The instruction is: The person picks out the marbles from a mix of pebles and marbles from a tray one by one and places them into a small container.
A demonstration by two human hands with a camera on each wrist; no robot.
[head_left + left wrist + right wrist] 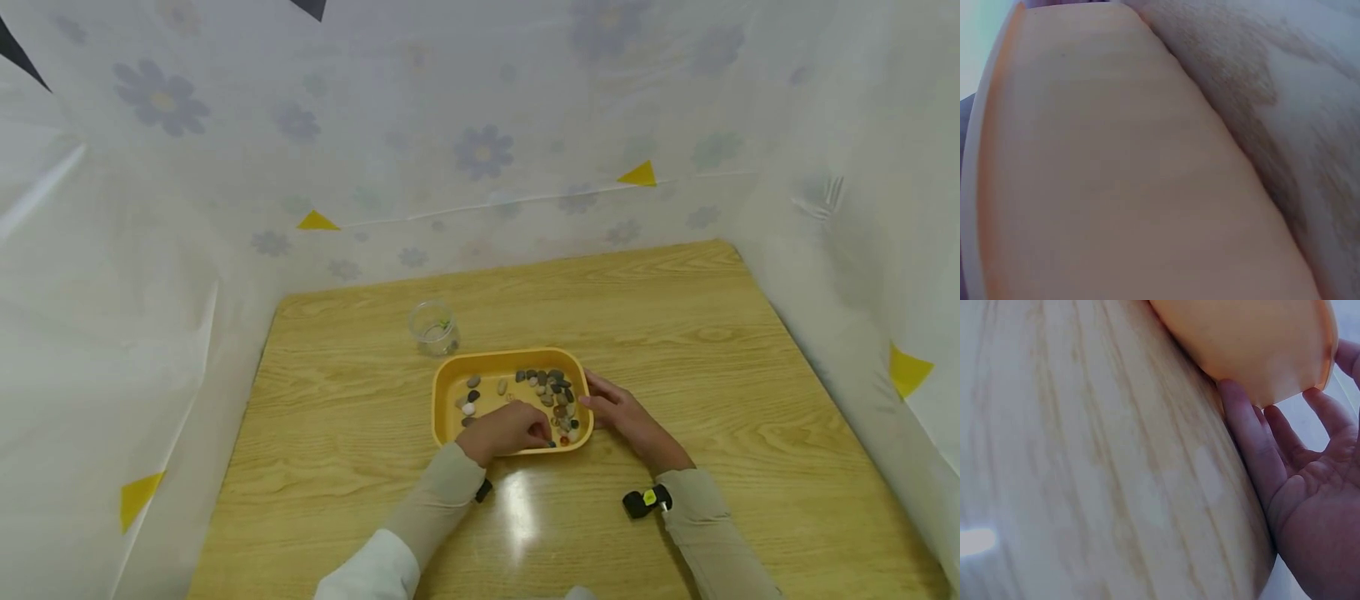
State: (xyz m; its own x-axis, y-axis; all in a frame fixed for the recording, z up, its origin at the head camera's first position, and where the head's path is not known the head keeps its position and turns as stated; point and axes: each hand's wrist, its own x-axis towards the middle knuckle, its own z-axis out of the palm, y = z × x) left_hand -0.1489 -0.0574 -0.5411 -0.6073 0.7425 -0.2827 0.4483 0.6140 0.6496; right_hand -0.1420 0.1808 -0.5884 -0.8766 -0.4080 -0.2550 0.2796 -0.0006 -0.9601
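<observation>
A yellow tray (491, 360) on the table holds pebbles, with a crowd of grey and brown ones (555, 387) at its right side and a few around a white pebble (468, 409) at its left. My left hand (510, 428) reaches over the near rim, fingers curled down and fingertips at a small dark pebble (551, 444) in the front right. The tray's outer wall (1135, 162) fills the left wrist view, which does not show that hand. At the right end, my right hand (626, 417) holds the tray, thumb at the rim and fingers (1250, 437) against the outer wall.
A clear round container (433, 329) with a bit of green inside stands behind the tray's left corner. Pale flower-print sheeting (480, 150) encloses the wooden table (337, 467) at the back and both sides. Yellow tape pieces (318, 221) mark the sheeting.
</observation>
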